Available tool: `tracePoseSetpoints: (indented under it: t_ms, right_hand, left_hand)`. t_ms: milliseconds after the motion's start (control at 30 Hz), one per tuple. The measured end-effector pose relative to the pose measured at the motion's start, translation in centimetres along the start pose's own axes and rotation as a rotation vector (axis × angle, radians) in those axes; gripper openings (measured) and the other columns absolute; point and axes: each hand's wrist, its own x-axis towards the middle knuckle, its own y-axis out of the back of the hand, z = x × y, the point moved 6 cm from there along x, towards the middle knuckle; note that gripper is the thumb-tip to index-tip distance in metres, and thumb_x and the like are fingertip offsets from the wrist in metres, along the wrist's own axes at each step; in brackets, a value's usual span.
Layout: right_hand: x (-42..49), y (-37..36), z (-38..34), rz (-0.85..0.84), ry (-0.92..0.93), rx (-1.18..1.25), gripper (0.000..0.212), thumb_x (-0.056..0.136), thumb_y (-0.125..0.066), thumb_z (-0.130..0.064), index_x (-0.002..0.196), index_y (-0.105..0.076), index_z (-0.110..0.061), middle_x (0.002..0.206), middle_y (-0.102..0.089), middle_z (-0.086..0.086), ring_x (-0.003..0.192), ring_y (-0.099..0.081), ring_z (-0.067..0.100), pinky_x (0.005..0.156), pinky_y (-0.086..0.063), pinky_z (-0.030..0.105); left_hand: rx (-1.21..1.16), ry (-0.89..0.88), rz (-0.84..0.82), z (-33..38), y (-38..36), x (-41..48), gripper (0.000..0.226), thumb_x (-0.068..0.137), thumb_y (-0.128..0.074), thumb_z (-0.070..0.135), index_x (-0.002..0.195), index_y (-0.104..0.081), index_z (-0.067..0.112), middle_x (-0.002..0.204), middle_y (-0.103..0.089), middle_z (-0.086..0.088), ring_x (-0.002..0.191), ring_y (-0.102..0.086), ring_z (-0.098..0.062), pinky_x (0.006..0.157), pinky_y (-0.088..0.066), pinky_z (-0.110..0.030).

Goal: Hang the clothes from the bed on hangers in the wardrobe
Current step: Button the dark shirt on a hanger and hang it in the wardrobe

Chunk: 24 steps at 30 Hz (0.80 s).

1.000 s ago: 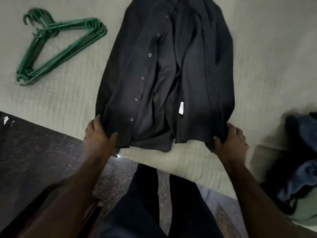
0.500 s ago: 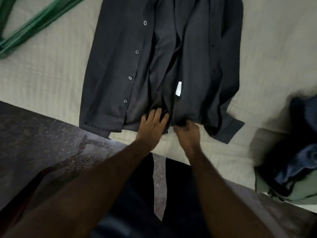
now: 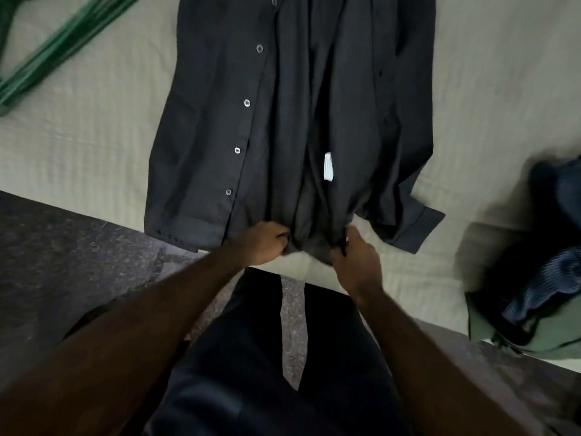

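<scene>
The black shirt (image 3: pixel 283 121) lies open and flat on the bed (image 3: pixel 78 146). There are buttons down its left front and a white label (image 3: pixel 328 166) shows inside; the hem is at the near edge. Both hands grip that hem close together. The left hand (image 3: pixel 262 243) has its fingers curled into the bunched cloth, and the right hand (image 3: pixel 355 262) pinches a fold just beside it. Far left on the bed lie green hangers (image 3: pixel 53 55), and at the right sits a heap of dark blue clothes (image 3: pixel 550 262).

The shirt (image 3: pixel 220 121) was smooth matt cloth with glossy buttons (image 3: pixel 246 102), the bed (image 3: pixel 94 127) a ribbed cloth cover, the hangers (image 3: pixel 53 51) shiny, the floor (image 3: pixel 63 247) speckled stone.
</scene>
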Motion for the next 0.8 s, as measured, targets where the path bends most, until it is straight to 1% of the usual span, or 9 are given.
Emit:
tracePoseSetpoints:
  t_ms: [100,167,233,333,433,533,633,700,800]
  right_hand:
    - [-2.3,-1.7,4.0,-0.099,-0.1,-0.103,0.031,0.091,-0.055,-0.026,0.118,-0.049,-0.012,0.099,-0.066,0.02,0.093,-0.063,0.041,0.071,-0.045,0.041]
    - [-2.9,-2.6,4.5,-0.187,-0.091,-0.135,0.031,0.093,-0.054,-0.035,0.115,-0.05,-0.014,0.101,-0.066,0.017,0.096,-0.063,0.039,0.074,-0.047,0.04]
    - [-2.9,-2.0,3.6,-0.198,-0.059,-0.151,0.043,0.089,-0.053,-0.058,0.107,-0.055,-0.019,0.095,-0.069,0.009,0.093,-0.065,0.034,0.074,-0.05,0.038]
    - [-1.7,2.5,1.3,0.126,-0.069,-0.048,0.056,0.081,-0.045,-0.076,0.084,-0.061,-0.022,0.069,-0.066,-0.004,0.075,-0.066,0.025,0.067,-0.051,0.034]
    - [0.9,7.5,-0.3,0.439,-0.037,0.129,0.04,0.091,-0.052,-0.058,0.077,-0.061,-0.021,0.072,-0.065,-0.003,0.07,-0.063,0.021,0.063,-0.047,0.031]
    - [5.5,9.8,-0.4,0.471,-0.02,0.062,0.033,0.089,-0.061,-0.04,0.109,-0.063,-0.013,0.109,-0.063,0.01,0.103,-0.059,0.031,0.085,-0.049,0.041]
    - [9.3,9.5,0.0,0.246,-0.143,-0.07,0.059,0.087,-0.065,-0.04,0.136,-0.045,-0.014,0.133,-0.048,0.014,0.119,-0.051,0.036,0.098,-0.046,0.05]
    - [10.3,9.3,0.1,0.196,-0.142,-0.171,0.049,0.091,-0.061,-0.035,0.132,-0.047,-0.013,0.128,-0.052,0.016,0.113,-0.055,0.039,0.093,-0.048,0.049]
    - [10.2,10.4,-0.1,0.313,-0.11,-0.115,0.025,0.097,-0.049,-0.026,0.116,-0.058,-0.013,0.112,-0.064,0.016,0.099,-0.061,0.04,0.081,-0.049,0.043]
  left_hand:
    - [0.017,0.126,-0.265,-2.4,-3.2,-1.6,0.021,0.096,-0.044,0.008,0.089,-0.062,0.001,0.111,-0.064,-0.021,0.103,-0.06,-0.031,0.075,-0.038,-0.027]
    - [0.047,0.159,-0.324,-3.7,-4.2,-2.4,0.019,0.095,-0.045,0.013,0.093,-0.063,0.006,0.115,-0.065,-0.017,0.106,-0.06,-0.028,0.078,-0.039,-0.025]
    - [0.066,0.156,-0.304,-3.6,-4.2,-2.8,0.023,0.096,-0.052,0.028,0.107,-0.065,0.012,0.115,-0.065,-0.008,0.108,-0.059,-0.024,0.086,-0.043,-0.027]
    - [-0.046,0.116,-0.063,-2.4,-2.4,-2.5,0.029,0.086,-0.065,0.045,0.103,-0.065,0.022,0.087,-0.066,0.005,0.091,-0.065,-0.016,0.082,-0.05,-0.027]
    - [-0.056,-0.018,0.221,-0.3,0.8,-1.5,0.026,0.084,-0.064,0.046,0.101,-0.065,0.026,0.077,-0.063,0.011,0.079,-0.063,-0.011,0.077,-0.051,-0.028]
    - [0.009,-0.199,0.344,2.2,3.6,0.8,0.041,0.087,-0.064,0.036,0.125,-0.059,0.022,0.109,-0.06,0.0,0.098,-0.06,-0.02,0.087,-0.051,-0.035]
    - [0.304,-0.239,0.272,3.7,4.6,4.0,0.066,0.087,-0.063,0.041,0.145,-0.04,0.024,0.14,-0.04,-0.01,0.124,-0.043,-0.029,0.099,-0.045,-0.044]
    - [0.489,-0.185,0.197,3.5,4.5,5.6,0.073,0.084,-0.064,0.047,0.148,-0.033,0.029,0.146,-0.029,-0.011,0.129,-0.036,-0.03,0.1,-0.044,-0.047]
    - [0.53,-0.145,0.152,2.9,4.5,6.8,0.078,0.079,-0.07,0.047,0.145,-0.033,0.032,0.145,-0.024,-0.006,0.128,-0.033,-0.028,0.098,-0.045,-0.047]
